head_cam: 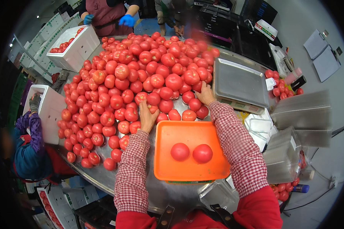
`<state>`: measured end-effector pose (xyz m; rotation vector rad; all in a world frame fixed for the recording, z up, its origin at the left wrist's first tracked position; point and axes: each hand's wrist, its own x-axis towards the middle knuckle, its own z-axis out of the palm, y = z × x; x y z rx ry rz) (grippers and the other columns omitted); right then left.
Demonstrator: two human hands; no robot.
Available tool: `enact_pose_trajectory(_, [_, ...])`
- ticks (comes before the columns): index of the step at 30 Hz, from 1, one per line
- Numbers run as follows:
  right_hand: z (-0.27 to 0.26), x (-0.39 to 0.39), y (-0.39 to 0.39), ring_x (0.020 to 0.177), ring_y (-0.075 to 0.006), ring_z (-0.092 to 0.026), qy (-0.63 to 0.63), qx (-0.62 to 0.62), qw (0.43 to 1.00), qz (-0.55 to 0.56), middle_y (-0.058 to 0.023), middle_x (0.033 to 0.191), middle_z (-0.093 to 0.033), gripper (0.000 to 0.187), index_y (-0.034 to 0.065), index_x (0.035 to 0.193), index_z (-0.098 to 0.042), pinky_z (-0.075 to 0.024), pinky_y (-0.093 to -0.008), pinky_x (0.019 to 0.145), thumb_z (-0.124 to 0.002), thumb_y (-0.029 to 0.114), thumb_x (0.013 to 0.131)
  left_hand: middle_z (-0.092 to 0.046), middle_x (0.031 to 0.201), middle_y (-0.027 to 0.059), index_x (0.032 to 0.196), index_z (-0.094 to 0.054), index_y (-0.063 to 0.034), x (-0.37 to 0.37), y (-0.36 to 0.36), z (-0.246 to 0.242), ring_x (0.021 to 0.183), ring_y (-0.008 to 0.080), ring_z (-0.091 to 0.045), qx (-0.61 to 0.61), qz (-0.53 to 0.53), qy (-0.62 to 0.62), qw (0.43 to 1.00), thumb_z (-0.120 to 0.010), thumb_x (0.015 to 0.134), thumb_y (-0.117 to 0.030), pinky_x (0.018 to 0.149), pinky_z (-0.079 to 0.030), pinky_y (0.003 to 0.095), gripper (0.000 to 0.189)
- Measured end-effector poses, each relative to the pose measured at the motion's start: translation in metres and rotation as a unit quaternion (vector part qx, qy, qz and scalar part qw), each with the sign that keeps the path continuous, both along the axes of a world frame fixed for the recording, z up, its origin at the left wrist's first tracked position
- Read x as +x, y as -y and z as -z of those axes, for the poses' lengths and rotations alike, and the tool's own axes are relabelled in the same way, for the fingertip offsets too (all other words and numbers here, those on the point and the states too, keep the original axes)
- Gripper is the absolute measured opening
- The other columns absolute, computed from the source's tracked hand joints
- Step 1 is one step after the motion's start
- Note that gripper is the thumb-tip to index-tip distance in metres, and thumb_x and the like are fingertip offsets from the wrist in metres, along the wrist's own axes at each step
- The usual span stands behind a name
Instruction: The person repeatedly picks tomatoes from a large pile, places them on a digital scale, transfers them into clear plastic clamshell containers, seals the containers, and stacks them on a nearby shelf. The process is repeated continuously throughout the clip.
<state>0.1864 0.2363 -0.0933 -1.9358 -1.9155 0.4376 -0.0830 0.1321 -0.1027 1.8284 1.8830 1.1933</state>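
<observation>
A large heap of red tomatoes (121,71) covers much of the metal table (149,197). My left hand (148,116) rests against tomatoes at the heap's near edge, its fingers partly hidden among them. At the heap's right side, beside a scale, my right hand (205,94) touches tomatoes, its fingertips partly out of sight. Whether either hand grips one cannot be told. Between my forearms lies an orange plastic tray (192,127) on a base with a green front. Two tomatoes sit in it side by side, a left one (180,152) and a right one (202,153).
A scale with a steel platter (240,83) stands right of the heap. White foam trays (260,126) and stacked clear plastic containers (283,154) lie further right. White foam boxes (71,54) stand at the left. Co-workers stand across the table (109,14) and at the left (31,148).
</observation>
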Motion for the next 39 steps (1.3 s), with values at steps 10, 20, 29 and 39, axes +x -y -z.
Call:
enact_pose_trajectory(10, [0.009,-0.001,-0.016,0.099,-0.0463,-0.052,-0.028,-0.009,0.999,0.033,-0.0283,0.112,-0.044,0.068,0.0041,0.117,-0.037,-0.046,-0.0475,0.085,-0.075,0.031,0.067,-0.052,0.101,0.0161,0.104,-0.051,-0.0039,-0.023,0.047,-0.027,0.082,0.0382,-0.058,-0.163,0.053,-0.221,0.96,-0.062,0.08,-0.029,0.065,-0.048,0.0458,0.037])
enact_pose_trajectory(20, [-0.017,-0.006,-0.008,0.102,-0.0409,-0.051,0.048,0.052,0.997,-0.026,-0.0215,0.113,-0.046,0.053,0.0,0.109,-0.042,-0.0463,-0.047,0.085,-0.072,0.014,0.068,-0.05,0.114,0.0156,0.114,-0.049,-0.0043,-0.02,0.065,-0.046,0.089,0.0375,-0.056,-0.143,0.059,-0.216,0.964,-0.066,0.076,-0.018,0.072,-0.049,0.0439,0.045])
enact_pose_trajectory(29, [-0.021,0.011,-0.065,0.107,-0.0399,-0.046,0.06,0.142,0.985,-0.079,-0.0181,0.12,-0.04,0.06,0.0165,0.125,-0.042,-0.0453,-0.0482,0.087,-0.063,0.003,0.07,-0.054,0.113,0.0156,0.113,-0.052,-0.001,-0.023,0.096,-0.073,0.102,0.0329,-0.054,-0.025,0.079,-0.093,0.992,-0.064,0.078,-0.01,0.083,-0.046,0.0388,0.038])
enact_pose_trajectory(39, [-0.101,-0.001,0.087,0.104,-0.0343,-0.044,-0.114,0.185,0.882,-0.418,-0.0141,0.109,-0.046,0.05,0.0085,0.113,-0.05,-0.0395,-0.0408,0.089,-0.067,0.004,0.066,-0.059,0.101,0.0152,0.108,-0.056,-0.0011,0.013,0.133,-0.09,0.092,0.0305,-0.058,0.027,0.142,0.032,0.989,-0.064,0.078,-0.005,0.079,-0.047,0.0357,0.031])
